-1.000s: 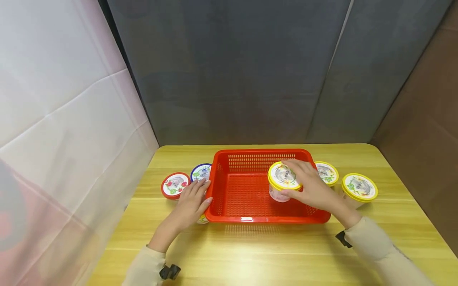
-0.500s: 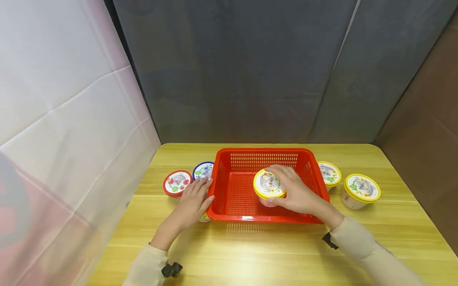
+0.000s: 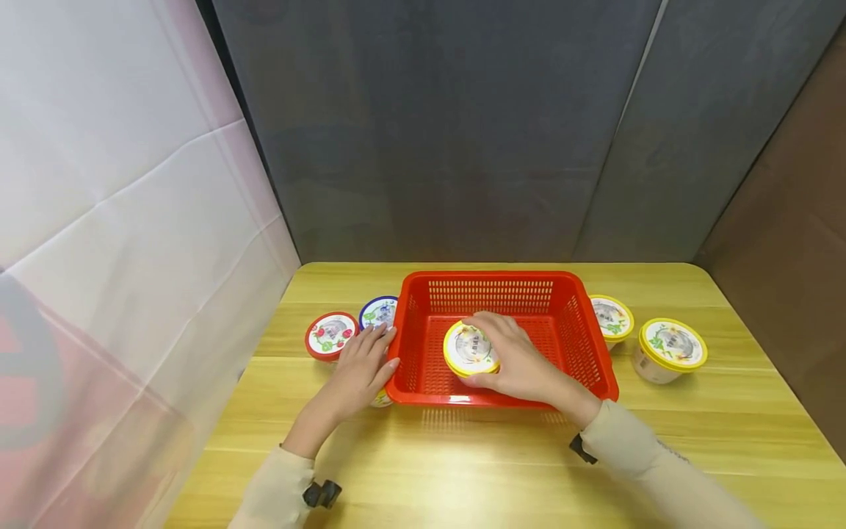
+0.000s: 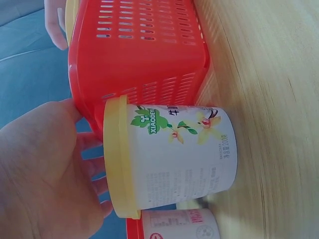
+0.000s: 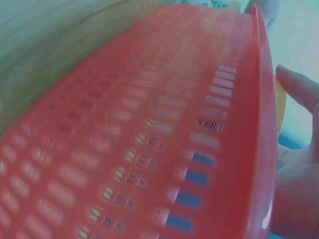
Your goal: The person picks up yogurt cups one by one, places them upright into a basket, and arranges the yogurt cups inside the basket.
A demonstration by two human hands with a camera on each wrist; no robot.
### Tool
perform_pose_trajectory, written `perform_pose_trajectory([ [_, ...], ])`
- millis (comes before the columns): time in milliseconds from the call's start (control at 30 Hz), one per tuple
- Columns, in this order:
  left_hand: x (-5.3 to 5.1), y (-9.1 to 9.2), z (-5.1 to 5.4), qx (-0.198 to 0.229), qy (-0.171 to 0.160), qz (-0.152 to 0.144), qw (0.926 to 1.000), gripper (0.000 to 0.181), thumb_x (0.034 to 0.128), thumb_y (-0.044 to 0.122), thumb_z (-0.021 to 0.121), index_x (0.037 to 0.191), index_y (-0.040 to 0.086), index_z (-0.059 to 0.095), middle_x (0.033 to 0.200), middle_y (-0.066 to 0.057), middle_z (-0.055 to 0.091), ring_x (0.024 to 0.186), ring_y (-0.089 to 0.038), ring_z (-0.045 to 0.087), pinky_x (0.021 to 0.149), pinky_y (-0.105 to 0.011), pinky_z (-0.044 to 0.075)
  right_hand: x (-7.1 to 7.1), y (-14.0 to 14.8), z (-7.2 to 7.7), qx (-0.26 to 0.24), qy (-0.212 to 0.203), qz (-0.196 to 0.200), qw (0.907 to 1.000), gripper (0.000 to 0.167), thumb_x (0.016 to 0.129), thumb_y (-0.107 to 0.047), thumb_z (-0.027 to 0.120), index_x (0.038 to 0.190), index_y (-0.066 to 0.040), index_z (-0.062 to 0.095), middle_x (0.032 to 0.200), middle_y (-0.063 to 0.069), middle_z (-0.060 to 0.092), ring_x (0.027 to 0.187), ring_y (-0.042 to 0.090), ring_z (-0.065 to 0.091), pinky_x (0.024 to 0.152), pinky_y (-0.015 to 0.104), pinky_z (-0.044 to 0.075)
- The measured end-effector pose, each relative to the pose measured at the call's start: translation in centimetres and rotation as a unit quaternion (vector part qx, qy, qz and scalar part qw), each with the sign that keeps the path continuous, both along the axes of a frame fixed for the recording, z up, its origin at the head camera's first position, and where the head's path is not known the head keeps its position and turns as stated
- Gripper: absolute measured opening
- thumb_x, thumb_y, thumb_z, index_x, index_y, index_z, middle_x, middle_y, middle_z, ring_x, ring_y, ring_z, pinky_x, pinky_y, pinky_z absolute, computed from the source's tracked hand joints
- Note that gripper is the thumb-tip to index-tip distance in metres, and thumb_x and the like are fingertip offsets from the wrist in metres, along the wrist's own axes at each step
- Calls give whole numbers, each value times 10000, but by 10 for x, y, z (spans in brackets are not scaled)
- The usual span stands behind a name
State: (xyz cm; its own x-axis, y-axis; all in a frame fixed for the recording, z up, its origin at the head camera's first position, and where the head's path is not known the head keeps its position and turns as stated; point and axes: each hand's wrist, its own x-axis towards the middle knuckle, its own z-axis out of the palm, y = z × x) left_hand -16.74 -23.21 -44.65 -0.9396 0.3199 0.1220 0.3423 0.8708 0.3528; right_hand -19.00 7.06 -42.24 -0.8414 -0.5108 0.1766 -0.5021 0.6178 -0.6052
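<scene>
My right hand (image 3: 522, 367) grips a yellow-lidded ice cream tub (image 3: 469, 347) by its lid, inside the left half of the red plastic basket (image 3: 489, 276). Whether the tub's base meets the basket floor is hidden. At the basket's left rim rests my left hand (image 3: 353, 375), fingers extended. The left wrist view shows its thumb touching the rim and its fingers behind another yellow-lidded tub (image 4: 184, 154), which stands beside the basket. The right wrist view is mostly filled by the basket's side (image 5: 149, 99), with part of my right hand (image 5: 299, 184) beyond the rim.
Left of the basket stand a red-lidded tub (image 3: 330, 334) and a blue-lidded tub (image 3: 379, 311). Two yellow-lidded tubs, one by the basket (image 3: 611, 317) and one farther right (image 3: 673, 347), stand on the wooden table (image 3: 476, 470). A dark partition (image 3: 429, 147) rises behind.
My right hand has carried the yellow-lidded tub leftward within the basket, from its right side to the left half. The left hand has stayed at the left rim.
</scene>
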Motion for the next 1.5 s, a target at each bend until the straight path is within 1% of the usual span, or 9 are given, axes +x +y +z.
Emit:
perform_pose_trajectory([
  [200, 0, 0, 1, 2, 55, 15, 10000, 597, 1030, 410, 461, 1537, 113, 356, 1612, -129, 332, 1503, -400, 247, 1211, -650, 178, 2, -16, -7, -113, -48, 64, 9999, 842, 743, -333, 859, 1461, -246, 426, 1530, 26, 391, 1365, 269, 375, 1122, 607, 333],
  [367, 0, 1, 1, -54, 69, 22, 10000, 595, 1031, 411, 460, 1532, 105, 366, 1611, -134, 332, 1499, -407, 255, 1214, -643, 181, 2, -26, -12, -121, -177, 64, 9997, 848, 750, -349, 857, 1470, -242, 422, 1547, 43, 381, 1382, 285, 369, 1145, 618, 299],
  [600, 1, 0, 3, -82, 75, 52, 9999, 591, 1032, 409, 455, 1533, 109, 366, 1613, -131, 331, 1497, -410, 259, 1214, -641, 186, 0, -39, -17, -67, -136, 27, 9999, 888, 760, -406, 845, 1502, -229, 392, 1556, 53, 386, 1409, 312, 363, 1177, 626, 256],
  [867, 1, 0, 3, -73, 51, 15, 10000, 593, 1031, 411, 457, 1534, 109, 365, 1613, -133, 330, 1499, -398, 259, 1217, -634, 187, 0, -48, -24, 24, -203, 91, 9998, 898, 789, -431, 815, 1528, -210, 355, 1573, 97, 367, 1438, 353, 341, 1190, 631, 229],
  [1033, 0, 0, 3, -85, 53, 5, 9999, 591, 1033, 407, 453, 1536, 112, 360, 1614, -134, 327, 1500, -397, 257, 1216, -633, 190, 1, -50, -25, 124, -216, 109, 9996, 908, 788, -428, 816, 1530, -186, 352, 1566, 111, 377, 1439, 372, 337, 1182, 651, 231],
  [1200, 0, 0, 3, -85, 34, 12, 10000, 596, 1033, 415, 449, 1541, 119, 350, 1617, -129, 321, 1503, -390, 252, 1218, -631, 187, 0, -52, -24, 211, -241, 154, 9994, 909, 788, -412, 820, 1531, -189, 346, 1563, 121, 378, 1439, 379, 337, 1177, 664, 230],
  [1300, 1, 0, 3, -81, 20, 1, 10000, 598, 1033, 417, 450, 1542, 120, 348, 1615, -130, 324, 1503, -389, 253, 1217, -631, 189, -1, -53, -24, 279, -280, 191, 9990, 914, 793, -418, 815, 1538, -200, 332, 1566, 119, 373, 1439, 375, 338, 1180, 660, 229],
  [1500, 1, 0, 3, -40, -46, -5, 10000, 596, 1031, 407, 460, 1542, 121, 349, 1617, -129, 323, 1506, -394, 250, 1215, -637, 192, -3, -55, -24, 335, -412, 264, 9982, 932, 801, -433, 804, 1551, -190, 307, 1576, 126, 358, 1432, 375, 346, 1181, 650, 237],
])
